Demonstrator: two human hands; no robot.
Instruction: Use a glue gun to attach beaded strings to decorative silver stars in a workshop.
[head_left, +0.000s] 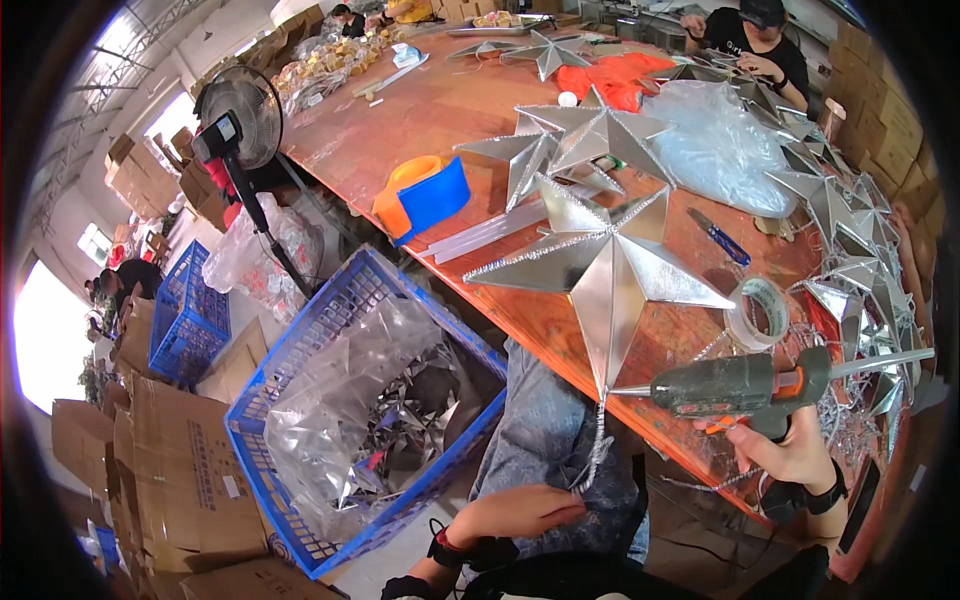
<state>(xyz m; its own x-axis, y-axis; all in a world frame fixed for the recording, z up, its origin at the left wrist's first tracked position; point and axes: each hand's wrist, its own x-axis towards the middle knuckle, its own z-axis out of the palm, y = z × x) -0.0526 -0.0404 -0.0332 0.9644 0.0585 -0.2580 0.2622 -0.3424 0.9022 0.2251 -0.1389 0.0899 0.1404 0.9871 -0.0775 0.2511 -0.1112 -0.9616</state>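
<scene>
A large silver five-pointed star (610,265) lies on the wooden table (400,120), its lowest point reaching over the near edge. My right hand (785,450) grips a dark green glue gun (740,385) whose nozzle touches that lowest point. My left hand (515,510) pinches a strand of silver tinsel trim (595,450) that hangs from the star's tip down over my lap.
A blue crate (300,340) lined with clear plastic holds several small silver stars at my left. A tape roll (757,312), a blue knife (720,238), an orange-blue tape dispenser (422,197) and more silver stars (570,140) lie on the table. A fan (240,125) and cardboard boxes (180,460) stand left. A person (750,40) works at the far end.
</scene>
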